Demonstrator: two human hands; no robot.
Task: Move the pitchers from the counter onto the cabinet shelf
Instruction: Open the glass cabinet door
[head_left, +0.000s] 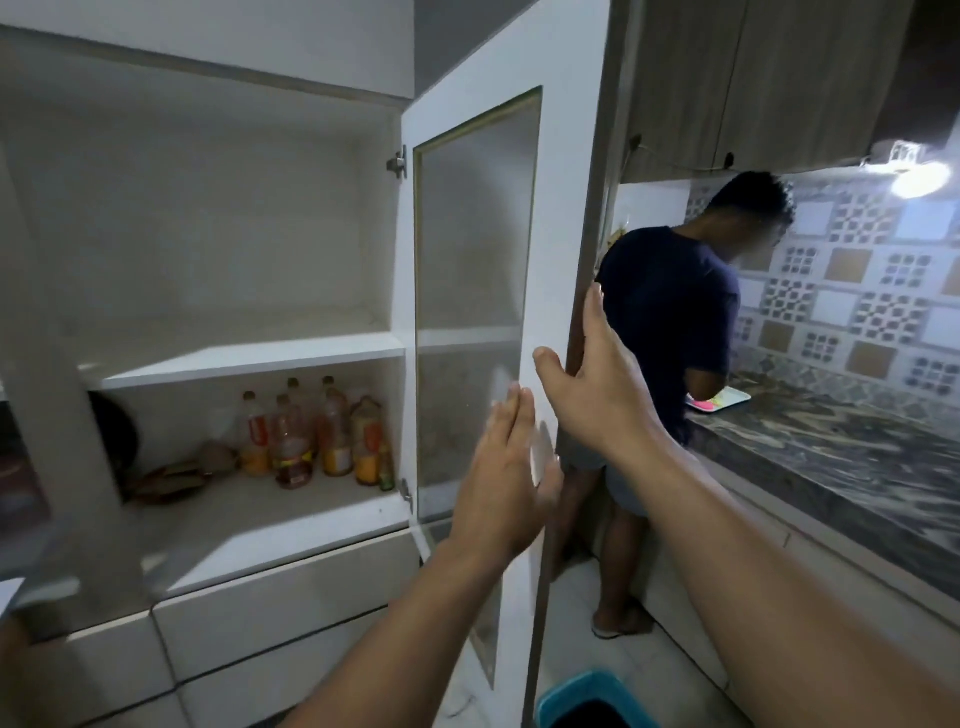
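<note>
A white cabinet stands open in front of me, its bare upper shelf (249, 358) at chest height. Its glass-panelled door (556, 208) is swung out toward me. My left hand (501, 467) lies flat against the door's white frame, fingers together and straight. My right hand (597, 384) wraps the door's outer edge, thumb on the front face and fingers behind. No pitcher is in view. The dark marble counter (852, 467) runs along the right.
Several oil and sauce bottles (311, 436) and a dark pan (117, 436) sit on the lower shelf. A person in a dark shirt (670, 322) stands at the counter behind the door. A blue bin (587, 701) is on the floor below my arms.
</note>
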